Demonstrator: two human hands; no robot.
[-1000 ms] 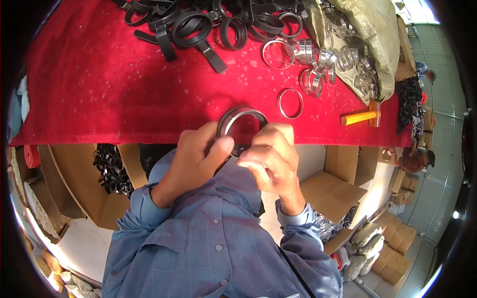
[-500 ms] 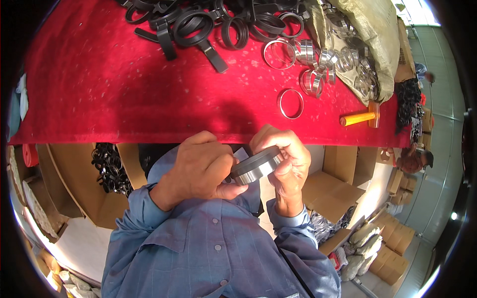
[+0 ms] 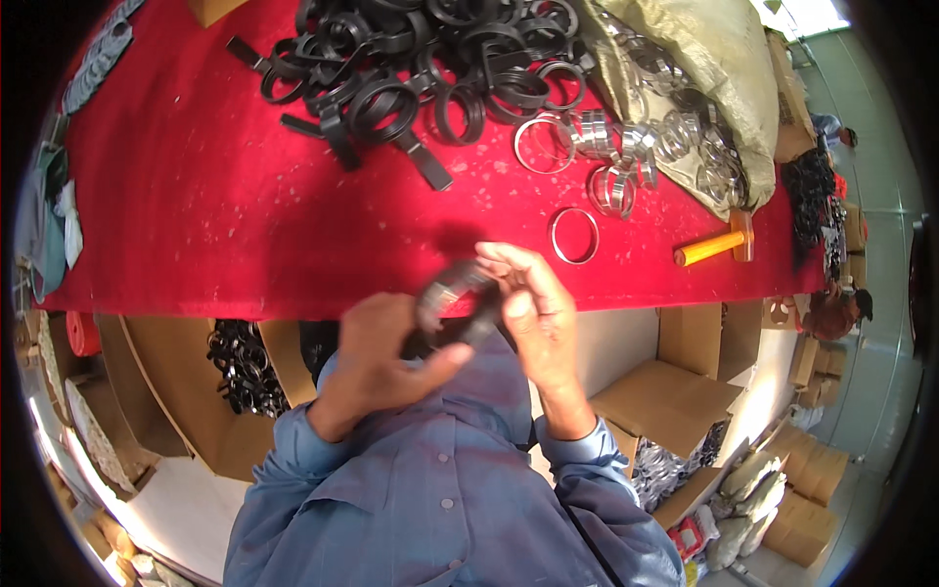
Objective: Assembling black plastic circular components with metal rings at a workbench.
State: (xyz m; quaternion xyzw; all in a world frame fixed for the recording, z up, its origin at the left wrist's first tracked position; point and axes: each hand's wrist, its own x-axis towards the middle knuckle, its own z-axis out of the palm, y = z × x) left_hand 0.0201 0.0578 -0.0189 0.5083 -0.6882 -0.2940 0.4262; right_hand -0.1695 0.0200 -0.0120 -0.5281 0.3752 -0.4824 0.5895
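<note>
Strong light floods your red cloth, with soft dark shadows across its middle and in front of your hands. The opening at upper right burns out to white, and sun glares off the floor on the right. Steel rings glint. Your left hand and the black ring smear with motion; your right hand looks sharper. The fisheye bends the wall and blackens your corners.
</note>
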